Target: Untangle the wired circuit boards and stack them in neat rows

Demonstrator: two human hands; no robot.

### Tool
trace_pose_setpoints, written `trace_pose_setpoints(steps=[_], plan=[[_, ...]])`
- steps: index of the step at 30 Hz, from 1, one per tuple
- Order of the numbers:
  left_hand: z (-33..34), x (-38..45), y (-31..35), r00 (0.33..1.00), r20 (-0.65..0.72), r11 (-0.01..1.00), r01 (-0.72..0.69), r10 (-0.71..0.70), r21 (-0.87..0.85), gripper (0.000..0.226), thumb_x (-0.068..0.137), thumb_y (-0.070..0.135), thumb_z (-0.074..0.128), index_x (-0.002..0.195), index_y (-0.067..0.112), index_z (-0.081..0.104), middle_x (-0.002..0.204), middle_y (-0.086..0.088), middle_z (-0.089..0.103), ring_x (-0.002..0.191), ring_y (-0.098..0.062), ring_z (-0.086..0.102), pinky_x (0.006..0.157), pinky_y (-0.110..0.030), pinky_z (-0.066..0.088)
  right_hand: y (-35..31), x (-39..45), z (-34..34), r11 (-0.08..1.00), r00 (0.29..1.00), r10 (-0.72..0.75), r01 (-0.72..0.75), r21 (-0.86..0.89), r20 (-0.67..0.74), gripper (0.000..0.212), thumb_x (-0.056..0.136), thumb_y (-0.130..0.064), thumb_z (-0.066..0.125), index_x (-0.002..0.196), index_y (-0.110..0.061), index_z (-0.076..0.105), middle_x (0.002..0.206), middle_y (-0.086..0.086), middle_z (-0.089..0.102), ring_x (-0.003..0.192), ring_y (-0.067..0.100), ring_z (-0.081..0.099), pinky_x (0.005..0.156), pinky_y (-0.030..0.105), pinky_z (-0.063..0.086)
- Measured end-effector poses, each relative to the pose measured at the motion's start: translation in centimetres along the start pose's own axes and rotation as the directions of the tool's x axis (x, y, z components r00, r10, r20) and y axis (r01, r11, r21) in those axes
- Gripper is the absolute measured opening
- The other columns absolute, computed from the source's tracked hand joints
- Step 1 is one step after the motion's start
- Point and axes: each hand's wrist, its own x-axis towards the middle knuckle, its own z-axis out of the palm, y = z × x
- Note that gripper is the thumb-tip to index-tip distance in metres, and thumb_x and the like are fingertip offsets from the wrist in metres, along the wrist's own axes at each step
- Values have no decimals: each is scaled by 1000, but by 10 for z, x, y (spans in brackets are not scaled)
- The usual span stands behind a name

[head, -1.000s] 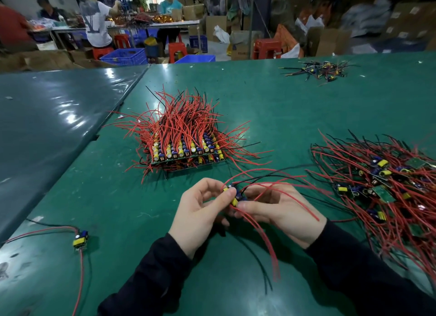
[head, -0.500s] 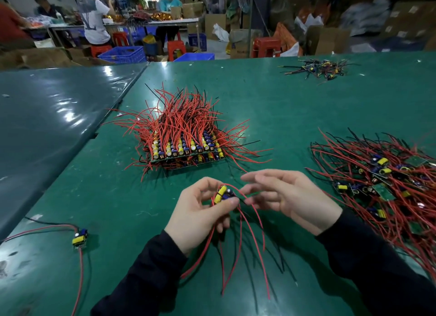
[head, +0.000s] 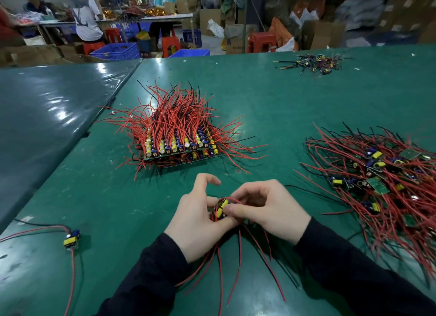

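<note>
Both hands meet over the green table (head: 271, 103) near its front. Between them is a small wired circuit board (head: 221, 208) with a yellow part; its red and black wires hang toward me. My left hand (head: 198, 221) grips the board from the left, index finger lifted. My right hand (head: 269, 209) pinches it from the right with thumb and fingers. Behind the hands stands the neat stack of boards (head: 179, 146) in rows, wires fanning up and out. A tangled pile of boards (head: 382, 179) lies at the right.
A single loose board (head: 70, 239) with long wires lies at the front left. A small heap of wired parts (head: 313, 63) sits at the far right of the table. A second green table (head: 47, 113) adjoins on the left. People work at benches beyond.
My right hand, open and apart half a second ago, has closed in on the board. The wires that looped over to the right now hang down toward me.
</note>
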Motion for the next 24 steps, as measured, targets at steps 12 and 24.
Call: trace_pose_setpoints(steps=[12, 24], plan=[[-12, 8, 4, 941, -336, 950, -142, 42, -278, 11, 86, 8, 64, 82, 15, 72, 78, -4, 73, 67, -11, 66, 58, -20, 51, -8, 1, -1, 945, 989, -1, 50, 324, -149, 23, 60, -21, 76, 78, -9, 68, 74, 8, 67, 61, 10, 61, 55, 18, 50], [-9, 8, 5, 991, -134, 953, -15, -27, -303, 27, 62, 30, 80, 81, 13, 72, 78, -5, 73, 70, -12, 64, 68, -26, 52, -8, -1, 1, 928, 989, 9, 46, 369, -146, 21, 62, -21, 76, 77, -8, 69, 72, 6, 71, 60, 12, 65, 53, 17, 50]])
